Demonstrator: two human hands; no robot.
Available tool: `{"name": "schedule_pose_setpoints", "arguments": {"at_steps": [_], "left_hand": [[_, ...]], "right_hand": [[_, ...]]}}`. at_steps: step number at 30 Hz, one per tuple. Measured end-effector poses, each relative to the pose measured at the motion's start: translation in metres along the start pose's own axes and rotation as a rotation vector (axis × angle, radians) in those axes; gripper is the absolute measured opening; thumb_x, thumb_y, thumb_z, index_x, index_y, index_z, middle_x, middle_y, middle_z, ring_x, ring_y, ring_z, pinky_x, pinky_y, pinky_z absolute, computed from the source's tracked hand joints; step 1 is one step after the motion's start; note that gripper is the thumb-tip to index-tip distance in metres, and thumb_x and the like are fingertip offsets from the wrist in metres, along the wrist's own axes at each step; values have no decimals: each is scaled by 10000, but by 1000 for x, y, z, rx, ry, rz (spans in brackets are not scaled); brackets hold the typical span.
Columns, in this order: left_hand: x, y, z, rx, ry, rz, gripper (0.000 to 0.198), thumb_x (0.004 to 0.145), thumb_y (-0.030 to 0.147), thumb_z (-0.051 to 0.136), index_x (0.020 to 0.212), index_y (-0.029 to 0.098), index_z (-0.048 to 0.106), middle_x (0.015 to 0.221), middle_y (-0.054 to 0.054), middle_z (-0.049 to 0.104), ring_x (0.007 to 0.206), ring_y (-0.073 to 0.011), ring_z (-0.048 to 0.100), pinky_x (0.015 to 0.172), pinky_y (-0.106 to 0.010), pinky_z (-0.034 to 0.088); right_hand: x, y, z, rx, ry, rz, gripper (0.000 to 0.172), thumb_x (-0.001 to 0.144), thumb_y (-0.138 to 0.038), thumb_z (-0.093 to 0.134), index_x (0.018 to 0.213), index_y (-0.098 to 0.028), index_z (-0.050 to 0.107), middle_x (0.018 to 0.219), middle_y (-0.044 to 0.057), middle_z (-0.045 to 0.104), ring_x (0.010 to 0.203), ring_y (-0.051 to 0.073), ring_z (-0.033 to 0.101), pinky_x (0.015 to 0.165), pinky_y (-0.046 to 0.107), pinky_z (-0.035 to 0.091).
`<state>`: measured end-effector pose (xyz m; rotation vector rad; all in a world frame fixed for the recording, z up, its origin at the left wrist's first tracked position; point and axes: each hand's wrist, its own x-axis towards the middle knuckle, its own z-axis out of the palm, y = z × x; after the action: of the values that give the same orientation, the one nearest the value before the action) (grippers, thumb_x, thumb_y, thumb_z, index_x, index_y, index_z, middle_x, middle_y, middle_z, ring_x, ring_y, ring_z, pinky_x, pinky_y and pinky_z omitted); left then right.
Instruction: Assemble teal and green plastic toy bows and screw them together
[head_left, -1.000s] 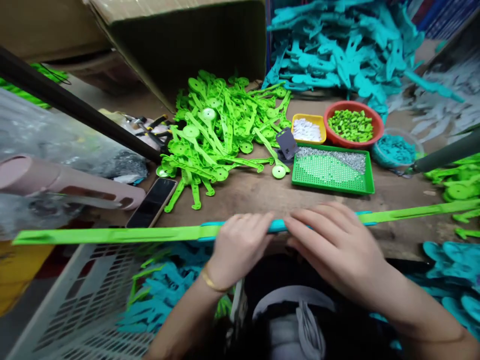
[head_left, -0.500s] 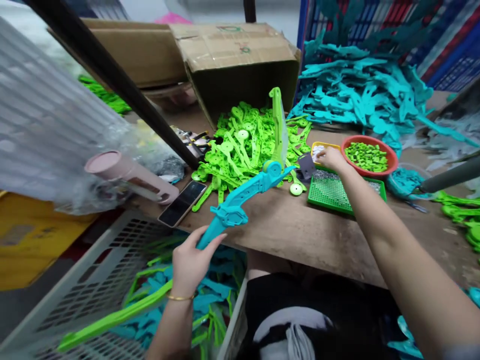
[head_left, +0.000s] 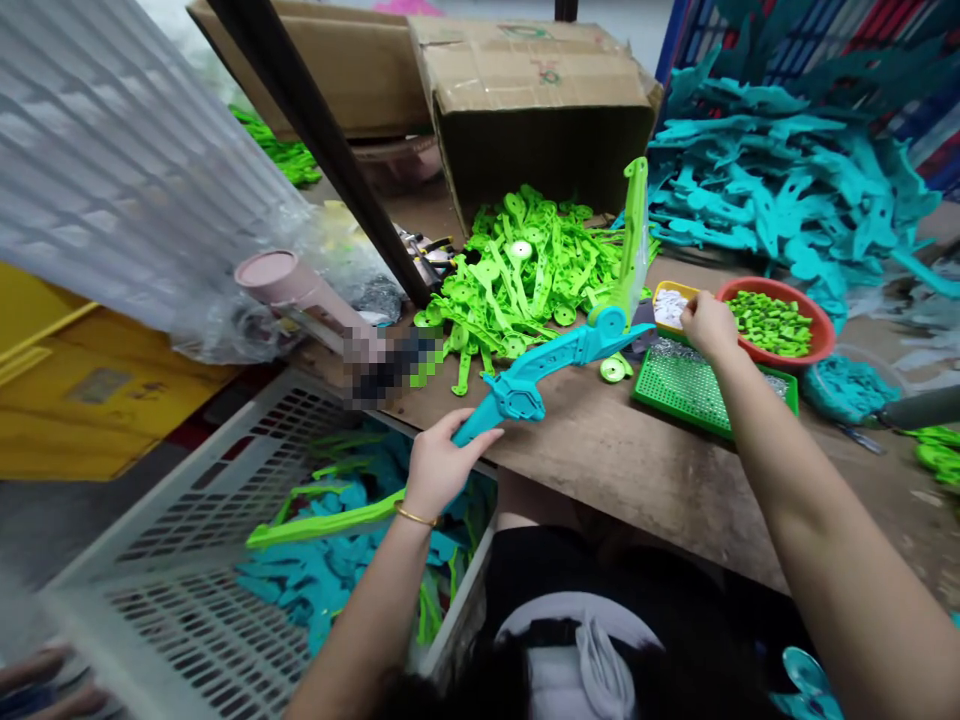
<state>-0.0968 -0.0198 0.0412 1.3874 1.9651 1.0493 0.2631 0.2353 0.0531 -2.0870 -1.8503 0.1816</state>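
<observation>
Left hand (head_left: pixel 439 465) closed around teal bow (head_left: pixel 540 370), right hand (head_left: pixel 709 322) at yellow tray (head_left: pixel 663 288), grip unclear

Bright, flat indoor light with wide-angle warp

Soft overhead light, so there are barely any shadows on the desk (head_left: pixel 600 460), but the cardboard box (head_left: pixel 540 150) goes dark inside. Edges bend, the plastic sheet (head_left: pixel 112 150) washes out, the right hand (head_left: pixel 709 325) looks slightly soft, and there's one pixelated patch (head_left: pixel 390 365).

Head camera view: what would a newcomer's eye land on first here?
The teal-and-green toy bow, gripped at centre by the left hand, stands out. Behind it a bright green parts pile lies before an open cardboard box, and the right hand rests at a yellow tray.
</observation>
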Motion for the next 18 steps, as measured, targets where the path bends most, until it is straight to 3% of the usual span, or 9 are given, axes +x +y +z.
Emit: {"name": "schedule_pose_setpoints", "arguments": {"at_steps": [7,10,12,13,15,18], "left_hand": [[-2,6,7,16,4,13,465,678,564,738,930,174,719,826,-25,743,759,-201,660,735,-283,495],[-5,5,12,29,10,24,470,684,565,733,944,174,717,826,-23,741,748,-197,660,727,-277,494],[-7,5,17,54,22,33,464,691,565,730,952,181,717,826,-20,741,731,-190,658,715,-272,488],[-9,6,21,72,30,37,463,696,565,728,959,184,717,821,-19,740,721,-188,657,709,-270,483],[-12,9,28,116,53,43,457,711,561,719,977,189,718,808,-19,737,711,-190,659,699,-269,476],[-17,16,37,172,91,65,447,735,550,706,999,190,716,819,-31,741,720,-199,671,698,-268,472]], "right_hand": [[1,14,-11,206,99,10,151,765,-197,577,865,-134,670,892,114,696,836,218,635,834,368,477],[-28,-5,-24,329,261,-14,182,845,-212,477,936,-141,618,894,100,670,803,183,628,797,357,488],[-67,-30,-33,547,403,-156,158,870,-263,482,925,-174,600,860,67,658,750,163,622,725,332,495],[-90,-44,-36,630,392,-269,145,873,-295,505,891,-193,606,850,48,662,745,155,620,713,320,495],[-133,-69,-37,664,206,-447,117,855,-303,563,857,-212,636,813,19,677,715,141,618,695,300,492],[-170,-90,-29,650,105,-410,108,840,-281,573,775,-212,624,713,4,674,598,128,584,617,283,474]]}}
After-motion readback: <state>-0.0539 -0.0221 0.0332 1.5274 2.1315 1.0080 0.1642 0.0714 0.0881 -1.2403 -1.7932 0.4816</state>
